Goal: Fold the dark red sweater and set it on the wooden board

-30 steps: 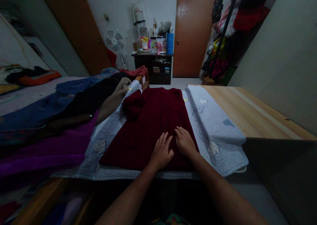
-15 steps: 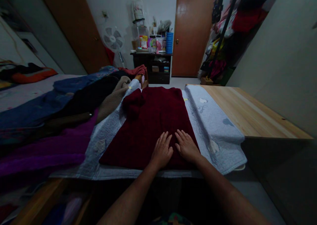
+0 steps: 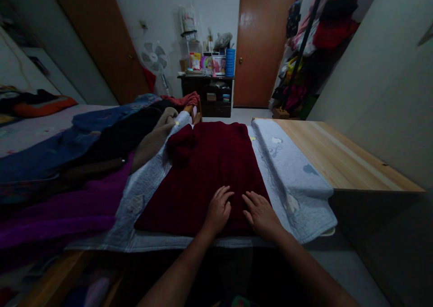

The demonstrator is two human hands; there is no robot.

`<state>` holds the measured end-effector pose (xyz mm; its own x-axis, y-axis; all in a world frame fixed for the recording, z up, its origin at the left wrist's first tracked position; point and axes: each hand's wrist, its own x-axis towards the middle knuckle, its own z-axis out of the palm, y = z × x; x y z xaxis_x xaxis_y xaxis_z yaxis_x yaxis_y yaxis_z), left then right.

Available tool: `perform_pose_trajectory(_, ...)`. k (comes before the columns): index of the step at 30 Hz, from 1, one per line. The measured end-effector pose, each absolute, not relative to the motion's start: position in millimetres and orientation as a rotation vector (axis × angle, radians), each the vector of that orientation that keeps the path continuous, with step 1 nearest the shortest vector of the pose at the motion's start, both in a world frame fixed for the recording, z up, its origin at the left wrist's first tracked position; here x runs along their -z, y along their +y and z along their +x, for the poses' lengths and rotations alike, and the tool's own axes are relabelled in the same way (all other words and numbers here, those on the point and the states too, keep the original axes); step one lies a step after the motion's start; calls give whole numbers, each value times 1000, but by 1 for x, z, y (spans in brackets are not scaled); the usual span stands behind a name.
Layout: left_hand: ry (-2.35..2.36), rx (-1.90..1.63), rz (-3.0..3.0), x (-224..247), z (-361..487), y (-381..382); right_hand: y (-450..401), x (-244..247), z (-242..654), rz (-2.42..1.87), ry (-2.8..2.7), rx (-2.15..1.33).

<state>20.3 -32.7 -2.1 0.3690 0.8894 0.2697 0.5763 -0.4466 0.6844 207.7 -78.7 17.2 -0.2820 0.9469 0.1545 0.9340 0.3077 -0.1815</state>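
Observation:
A dark red garment [image 3: 206, 171], perhaps a sweater, is spread on a light blue quilted cover [image 3: 162, 243]. One part of it lies bunched at its far left. My left hand [image 3: 218, 209] rests on the near part of the garment, fingers stretched forward and a little curved. Beside it, near the garment's right edge, my right hand [image 3: 262, 211] lies palm down with its fingers apart. Nothing is held in either hand. A gap of red cloth shows between the two hands.
To the left lie a purple garment [image 3: 77, 208], a brown fleece piece [image 3: 154, 138] and blue denim clothing [image 3: 43, 156]. A wooden board [image 3: 324, 151] extends on the right, partly under the cover. Farther back stand a white fan [image 3: 154, 57] and a dark cabinet [image 3: 206, 97].
Both hands have slid slightly toward me over the garment. The right hand has also shifted a little to the right. The garment's shape looks the same.

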Motion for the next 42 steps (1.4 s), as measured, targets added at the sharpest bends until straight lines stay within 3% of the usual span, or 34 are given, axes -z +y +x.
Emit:
perform_pose_trajectory(6, 1213, -950, 2097, -2, 18, -35, -36, -47, 203, -1791, -2246, -214)
perform_pose_trajectory(15, 1172, -1002, 2141, 1, 18, -36, -34, -3, 198, -1689, -2101, 10)
perform_pose_trajectory(30, 1119, -919, 2262, -3, 22, -41, -28, 2, 200, -1721, -2139, -8)
perform_pose_trajectory(42, 1127, -855, 2246, -10, 25, -41, 54, 1, 227, -1921, -2203, -94)
